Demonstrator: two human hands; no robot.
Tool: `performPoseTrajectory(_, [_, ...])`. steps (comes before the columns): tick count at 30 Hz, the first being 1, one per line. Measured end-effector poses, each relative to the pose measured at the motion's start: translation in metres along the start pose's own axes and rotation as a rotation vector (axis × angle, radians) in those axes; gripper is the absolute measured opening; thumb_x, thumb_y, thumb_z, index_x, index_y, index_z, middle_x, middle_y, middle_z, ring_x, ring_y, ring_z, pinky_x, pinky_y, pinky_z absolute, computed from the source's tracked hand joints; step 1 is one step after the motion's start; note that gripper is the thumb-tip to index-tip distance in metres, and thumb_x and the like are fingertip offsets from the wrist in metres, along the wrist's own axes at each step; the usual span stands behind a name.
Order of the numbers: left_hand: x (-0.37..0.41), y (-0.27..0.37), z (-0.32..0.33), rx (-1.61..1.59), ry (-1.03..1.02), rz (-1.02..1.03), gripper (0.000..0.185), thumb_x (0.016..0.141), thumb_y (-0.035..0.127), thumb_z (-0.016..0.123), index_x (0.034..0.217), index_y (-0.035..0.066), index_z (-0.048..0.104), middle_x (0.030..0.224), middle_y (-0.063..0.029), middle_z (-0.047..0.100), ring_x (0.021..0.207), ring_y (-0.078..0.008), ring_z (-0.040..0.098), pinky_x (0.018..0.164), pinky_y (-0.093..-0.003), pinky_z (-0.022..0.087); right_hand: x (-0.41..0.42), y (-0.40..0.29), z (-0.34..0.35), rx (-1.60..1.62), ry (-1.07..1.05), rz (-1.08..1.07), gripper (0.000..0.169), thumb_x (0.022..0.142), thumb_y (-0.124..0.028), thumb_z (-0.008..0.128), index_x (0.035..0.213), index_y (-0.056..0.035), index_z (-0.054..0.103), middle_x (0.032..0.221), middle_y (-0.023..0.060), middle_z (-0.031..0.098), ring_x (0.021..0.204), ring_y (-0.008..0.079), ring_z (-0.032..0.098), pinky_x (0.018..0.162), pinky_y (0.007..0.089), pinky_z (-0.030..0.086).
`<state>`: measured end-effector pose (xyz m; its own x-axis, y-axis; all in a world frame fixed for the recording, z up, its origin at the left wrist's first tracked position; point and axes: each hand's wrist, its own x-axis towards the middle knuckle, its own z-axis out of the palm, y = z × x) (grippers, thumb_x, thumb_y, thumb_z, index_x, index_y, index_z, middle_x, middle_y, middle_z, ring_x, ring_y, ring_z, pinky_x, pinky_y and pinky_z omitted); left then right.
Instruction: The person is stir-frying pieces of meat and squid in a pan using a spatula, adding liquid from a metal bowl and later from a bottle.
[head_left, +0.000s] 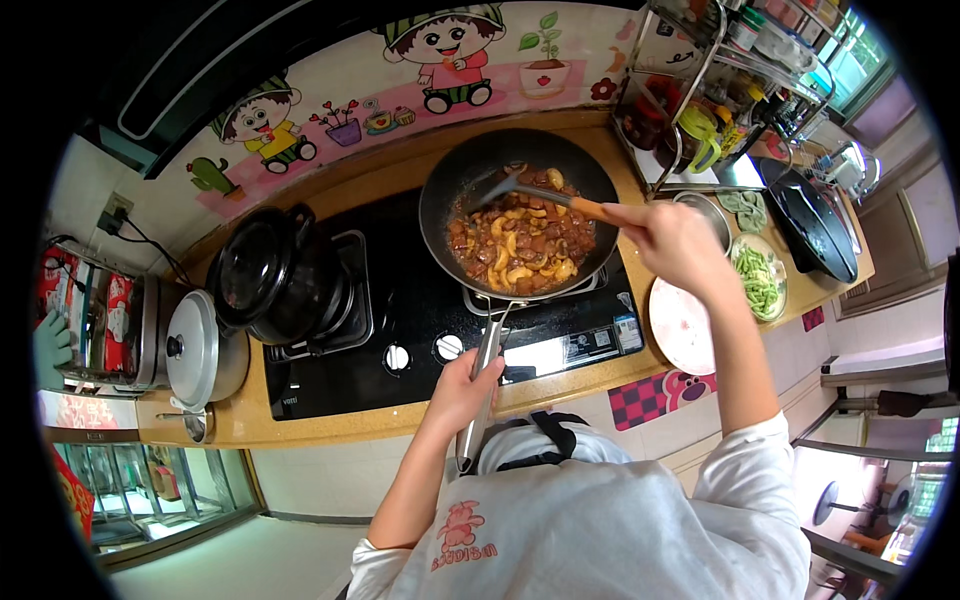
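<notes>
My left hand (466, 386) is closed around the long metal handle (486, 367) of a dark wok (450, 176), which sits on the right burner of a black glass gas hob (397, 277). With its fingers around a wooden handle, my right hand (675, 240) holds a spatula (540, 193). The spatula's dark blade reaches the upper left of the wok. Browned chunks of food and yellowish curved pieces (517, 244) in reddish-brown sauce cover the wok's bottom. Two white knobs (448, 347) are on the hob's front, just left of the wok handle.
A lidded black pot (262, 274) stands on the left burner, beside a lidded metal pot (202, 349). At right are a white plate (681, 326), a dish of chopped green vegetable (757, 281), a metal bowl (709, 214), a wok lid (806, 221) and a loaded metal rack (679, 135).
</notes>
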<state>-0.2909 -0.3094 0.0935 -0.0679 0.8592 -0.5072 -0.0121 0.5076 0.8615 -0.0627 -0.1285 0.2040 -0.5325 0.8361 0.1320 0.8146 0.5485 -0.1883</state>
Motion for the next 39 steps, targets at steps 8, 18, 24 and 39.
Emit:
performPoseTrajectory(8, [-0.001, 0.001, -0.001, 0.006, 0.01, -0.023, 0.024, 0.094, 0.026, 0.054, 0.09, 0.002, 0.056, 0.058, -0.0004, 0.053, 0.05, -0.0089, 0.051, 0.048, -0.0259, 0.042, -0.058, 0.013, -0.074, -0.05, 0.006, 0.002, 0.023, 0.078, -0.01, 0.063, 0.1, -0.012, 0.072, 0.069, 0.0157, 0.063, 0.062, 0.0311, 0.061, 0.059, 0.0389, 0.048])
performPoseTrajectory(18, [0.017, -0.022, -0.013, -0.108, 0.112, 0.052, 0.043, 0.098, 0.038, 0.042, 0.09, 0.0, 0.062, 0.062, -0.0019, 0.055, 0.054, -0.0107, 0.053, 0.052, -0.0267, 0.043, -0.031, -0.009, 0.016, 0.051, 0.195, 0.023, 0.029, 0.083, -0.012, 0.06, 0.111, -0.0158, 0.067, 0.072, 0.0156, 0.062, 0.067, 0.0328, 0.061, 0.062, 0.0409, 0.048])
performPoseTrajectory(24, [0.029, -0.043, -0.036, 0.618, 0.509, 0.272, 0.035, 0.077, 0.016, 0.069, 0.106, 0.0, 0.059, 0.086, -0.0116, 0.054, 0.076, -0.0277, 0.058, 0.07, -0.0363, 0.049, -0.051, 0.001, -0.007, 0.119, 0.112, 0.076, 0.029, 0.085, -0.012, 0.058, 0.113, -0.0147, 0.066, 0.08, 0.0161, 0.064, 0.072, 0.0326, 0.062, 0.065, 0.04, 0.048])
performPoseTrajectory(39, [0.071, -0.074, -0.034, 1.031, 0.592, 0.385, 0.022, 0.074, 0.014, 0.069, 0.085, 0.001, 0.055, 0.082, -0.0146, 0.058, 0.083, -0.0328, 0.059, 0.071, -0.0412, 0.05, -0.04, -0.019, 0.035, 0.111, 0.194, 0.038, 0.028, 0.085, -0.014, 0.059, 0.112, -0.015, 0.066, 0.076, 0.0149, 0.062, 0.068, 0.0334, 0.061, 0.062, 0.0414, 0.049])
